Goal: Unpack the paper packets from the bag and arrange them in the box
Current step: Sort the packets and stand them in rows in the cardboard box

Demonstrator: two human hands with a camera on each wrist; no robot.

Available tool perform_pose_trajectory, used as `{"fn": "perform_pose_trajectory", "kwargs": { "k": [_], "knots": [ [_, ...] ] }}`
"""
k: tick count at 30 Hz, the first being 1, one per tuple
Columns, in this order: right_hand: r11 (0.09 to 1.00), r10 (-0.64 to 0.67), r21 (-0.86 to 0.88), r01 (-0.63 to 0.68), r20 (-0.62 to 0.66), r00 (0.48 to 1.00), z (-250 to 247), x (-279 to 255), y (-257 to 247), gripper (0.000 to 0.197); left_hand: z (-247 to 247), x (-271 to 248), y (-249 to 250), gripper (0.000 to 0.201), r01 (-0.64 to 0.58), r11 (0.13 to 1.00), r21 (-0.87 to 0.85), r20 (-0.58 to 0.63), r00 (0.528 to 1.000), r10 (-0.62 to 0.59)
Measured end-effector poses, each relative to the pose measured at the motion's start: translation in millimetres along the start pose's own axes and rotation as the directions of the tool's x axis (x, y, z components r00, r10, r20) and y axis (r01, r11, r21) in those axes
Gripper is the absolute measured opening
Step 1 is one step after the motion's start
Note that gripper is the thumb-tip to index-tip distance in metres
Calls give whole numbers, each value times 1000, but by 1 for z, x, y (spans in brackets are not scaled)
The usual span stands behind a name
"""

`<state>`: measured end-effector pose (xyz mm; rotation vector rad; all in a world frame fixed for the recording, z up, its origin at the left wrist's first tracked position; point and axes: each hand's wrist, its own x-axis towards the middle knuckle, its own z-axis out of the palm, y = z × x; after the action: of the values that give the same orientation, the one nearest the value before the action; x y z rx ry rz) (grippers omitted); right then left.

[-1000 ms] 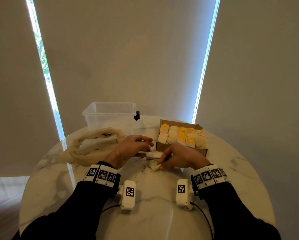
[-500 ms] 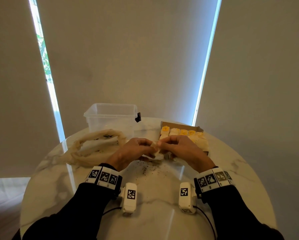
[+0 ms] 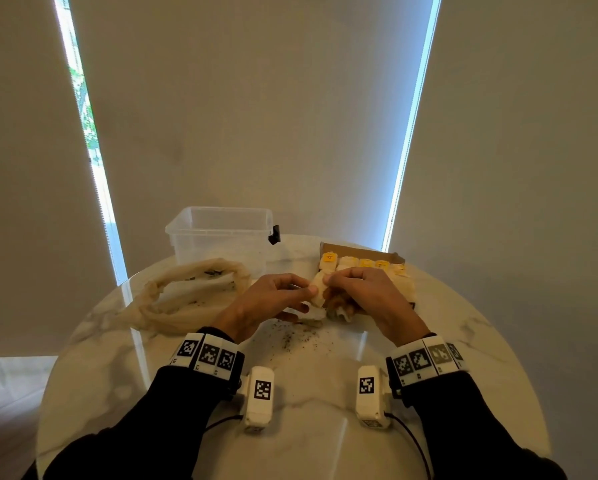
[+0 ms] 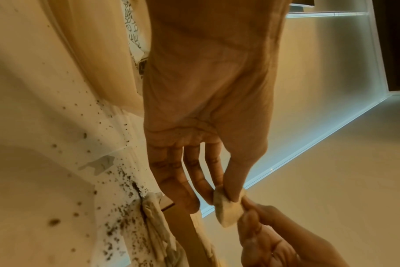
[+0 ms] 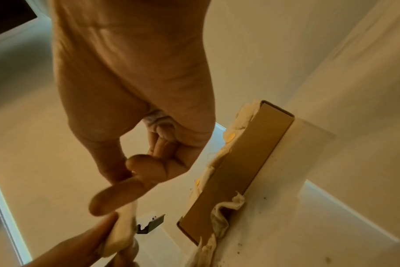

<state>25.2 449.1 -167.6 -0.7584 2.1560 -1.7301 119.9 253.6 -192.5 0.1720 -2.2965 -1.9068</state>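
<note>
Just in front of the box [image 3: 359, 252], the left hand [image 3: 269, 303] and right hand [image 3: 366, 292] pinch opposite ends of one paper packet [image 3: 319, 291], which looks light, soft and tearable, best held gently by its edges.

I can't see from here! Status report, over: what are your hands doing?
Left hand and right hand both pinch one paper packet, above table. Box nearly full. Torn packet and spilled crumbs in front of box.

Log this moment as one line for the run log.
left hand: pinches paper packet | right hand: pinches same packet | box: partly filled | bag: on table
</note>
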Motion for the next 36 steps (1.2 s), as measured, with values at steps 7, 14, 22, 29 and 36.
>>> {"fn": "perform_pose_trajectory", "kwargs": {
  "k": [7, 14, 22, 29, 36],
  "knots": [
    [992, -37, -112, 49, 108, 993, 2, 0, 4, 32, 3, -1, 1, 30, 19, 1000, 14, -9, 1000, -19],
    [975, -34, -221, 19, -64, 997, -22, 39, -7, 14, 1, 5, -5, 29, 78, 995, -58, -36, 996, -80],
    [932, -49, -362, 6, -107, 993, -35, 113, -21, 28, 4, 12, -11, 32, 155, 988, 16, 69, 985, -156],
    [758, 78, -651, -33, 40, 996, -13, 138, -19, 31, 3, 15, -13, 31, 166, 984, 67, 80, 982, -171],
    [667, 30, -745, -14, 8, 1000, -3, 144, -10, 44, 2, 16, -13, 29, 175, 981, 85, 84, 980, -182]
  ]
}}
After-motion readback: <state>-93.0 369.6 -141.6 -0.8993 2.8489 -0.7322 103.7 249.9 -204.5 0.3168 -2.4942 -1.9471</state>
